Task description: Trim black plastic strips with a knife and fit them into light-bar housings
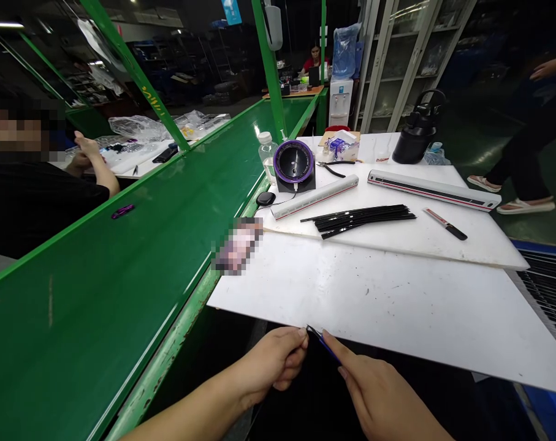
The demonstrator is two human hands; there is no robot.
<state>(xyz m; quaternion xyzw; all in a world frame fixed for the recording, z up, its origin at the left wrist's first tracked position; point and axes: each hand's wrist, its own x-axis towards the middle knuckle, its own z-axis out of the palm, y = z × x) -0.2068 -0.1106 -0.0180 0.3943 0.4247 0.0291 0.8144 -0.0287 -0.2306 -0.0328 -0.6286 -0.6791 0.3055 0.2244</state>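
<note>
At the near edge of the white table (333, 291), two bare hands come close together: the left hand (275, 358) has thumb and forefinger pinched, though whether something small sits between them I cannot tell, and the right hand (374, 383) is closed around a blue-handled tool (329, 348), forefinger laid along it. The tool lies just right of the left fingertips, by the table's near edge; its long axis slants from the right hand up and leftward to that edge, and its dark tip ends at the left pinch, touching or barely apart. On the table's far part, well apart from both hands, black strips (365, 220) lie roughly crosswise on a foam sheet (480, 245), left of a knife (453, 229).
</note>
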